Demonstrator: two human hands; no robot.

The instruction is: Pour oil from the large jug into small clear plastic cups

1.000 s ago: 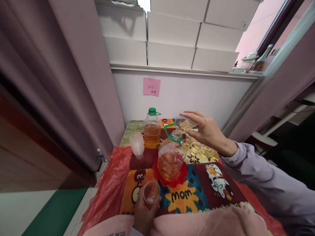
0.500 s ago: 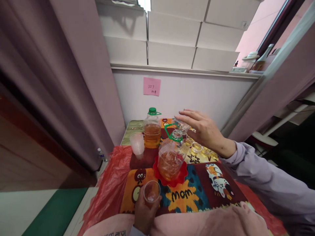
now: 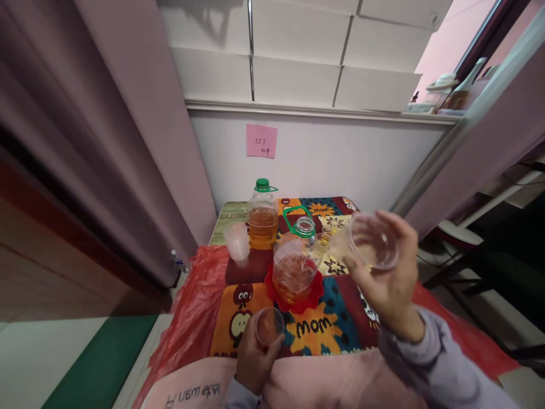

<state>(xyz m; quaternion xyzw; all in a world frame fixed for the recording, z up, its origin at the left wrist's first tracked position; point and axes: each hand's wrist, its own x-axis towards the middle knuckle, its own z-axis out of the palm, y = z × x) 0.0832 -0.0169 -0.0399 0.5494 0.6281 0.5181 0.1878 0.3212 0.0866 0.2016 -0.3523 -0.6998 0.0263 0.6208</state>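
My right hand (image 3: 389, 284) is raised over the right side of the table, its fingers wrapped round a clear plastic cup (image 3: 373, 241) tipped toward me. Near the front edge my left hand (image 3: 253, 360) grips another clear plastic cup (image 3: 268, 326), upright, with a little amber tint inside. Between them an open jug of amber liquid (image 3: 293, 267) with a green neck ring stands on a red mat (image 3: 317, 295). Behind it is a capped jug (image 3: 263, 218) of the same liquid.
A stack of empty clear cups (image 3: 237, 241) stands left of the capped jug. Small filled cups (image 3: 323, 241) sit behind the open jug. The patterned tablecloth (image 3: 315, 329) lies over red plastic sheeting (image 3: 191, 318). A pink note (image 3: 261, 141) hangs on the wall; curtains flank both sides.
My right hand has pulled back from above the open jug toward me and to the right, bringing its cup along. The view has shifted slightly. My left hand stays put.
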